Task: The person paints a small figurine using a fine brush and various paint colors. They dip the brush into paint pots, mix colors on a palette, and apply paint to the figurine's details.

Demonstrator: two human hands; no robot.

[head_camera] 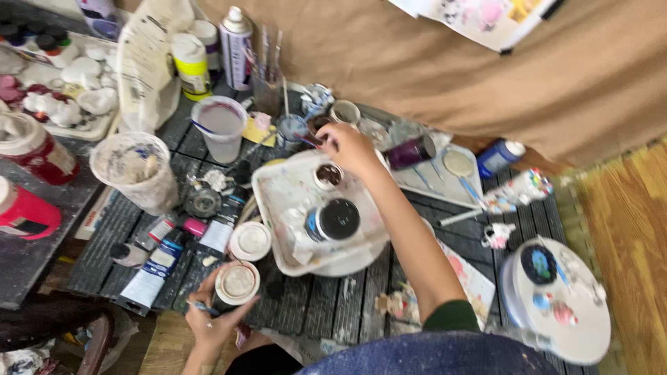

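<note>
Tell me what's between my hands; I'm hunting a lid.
Head view: between the left hand, gripping a pot, and the right hand lies a white tray with a dark-lidded jar, and a round white lid beside it.

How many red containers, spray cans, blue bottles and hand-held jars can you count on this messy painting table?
Red containers: 2
Spray cans: 1
Blue bottles: 1
Jars held in the left hand: 1
Total: 5

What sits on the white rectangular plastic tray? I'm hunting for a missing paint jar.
On the white rectangular plastic tray sit a small cup of brown paint and a black-lidded jar lying among paint smears. The right hand hides the tray's far corner.
</note>
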